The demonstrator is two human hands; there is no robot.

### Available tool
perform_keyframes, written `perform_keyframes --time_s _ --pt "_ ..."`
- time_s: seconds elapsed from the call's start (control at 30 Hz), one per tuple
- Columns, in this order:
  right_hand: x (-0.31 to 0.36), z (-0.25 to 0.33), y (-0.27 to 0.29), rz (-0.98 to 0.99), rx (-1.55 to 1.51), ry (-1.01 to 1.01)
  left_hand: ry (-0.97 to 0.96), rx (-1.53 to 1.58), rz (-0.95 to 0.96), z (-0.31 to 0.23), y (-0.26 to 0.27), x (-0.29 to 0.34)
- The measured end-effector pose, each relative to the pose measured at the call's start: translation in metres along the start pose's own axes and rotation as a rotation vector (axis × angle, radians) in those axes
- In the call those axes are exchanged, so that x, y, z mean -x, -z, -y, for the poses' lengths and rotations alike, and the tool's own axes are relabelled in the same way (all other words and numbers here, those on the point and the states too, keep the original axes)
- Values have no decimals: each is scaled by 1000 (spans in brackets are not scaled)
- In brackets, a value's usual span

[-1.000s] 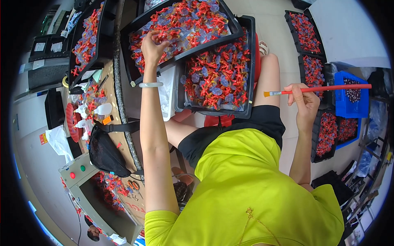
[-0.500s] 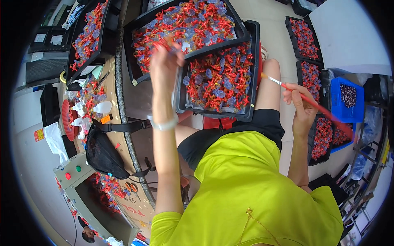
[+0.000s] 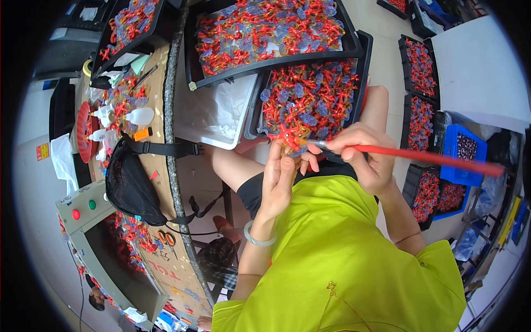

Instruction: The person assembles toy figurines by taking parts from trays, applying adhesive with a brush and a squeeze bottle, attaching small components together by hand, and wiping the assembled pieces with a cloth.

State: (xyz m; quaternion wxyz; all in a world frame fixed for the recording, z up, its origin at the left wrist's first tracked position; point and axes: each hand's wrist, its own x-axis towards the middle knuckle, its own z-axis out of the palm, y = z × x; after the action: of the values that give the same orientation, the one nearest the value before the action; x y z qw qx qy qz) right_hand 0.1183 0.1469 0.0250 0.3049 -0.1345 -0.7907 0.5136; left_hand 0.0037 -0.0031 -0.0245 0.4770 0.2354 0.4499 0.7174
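Observation:
My left hand pinches a small red toy figure with yellowish and bluish see-through parts, held up in front of my shirt. In my right hand is a thin paintbrush with a red handle and a metal ferrule. The brush tip meets the figure, or lies right at it; exact contact is too small to tell. Just beyond my hands, a black tray full of similar red and blue figures rests by my knees. A second full black tray sits tilted across its far side.
On the left, a workbench carries a black mesh bag, white bottles, orange-handled scissors and a grey machine with buttons. A white tub stands beside the trays. More filled trays and a blue crate line the right.
My left hand has come back from over the far tray toward my lap, now with a toy figure in it. My right hand has moved left, bringing the paintbrush tip to the figure.

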Motion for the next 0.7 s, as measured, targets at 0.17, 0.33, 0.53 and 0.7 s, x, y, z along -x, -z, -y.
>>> perform_keyframes --time_s 0.17,0.33,0.53,0.7 --pt "-8 16 -4 -81 -24 73 -16 15 29 -2 0 4" --pt "-10 26 -3 -30 -2 45 6 15 47 -1 -2 5" --pt "-7 22 0 -54 -55 1 31 1 66 -4 -5 3" --pt "-10 25 7 -9 53 26 43 -87 30 -8 -12 3"
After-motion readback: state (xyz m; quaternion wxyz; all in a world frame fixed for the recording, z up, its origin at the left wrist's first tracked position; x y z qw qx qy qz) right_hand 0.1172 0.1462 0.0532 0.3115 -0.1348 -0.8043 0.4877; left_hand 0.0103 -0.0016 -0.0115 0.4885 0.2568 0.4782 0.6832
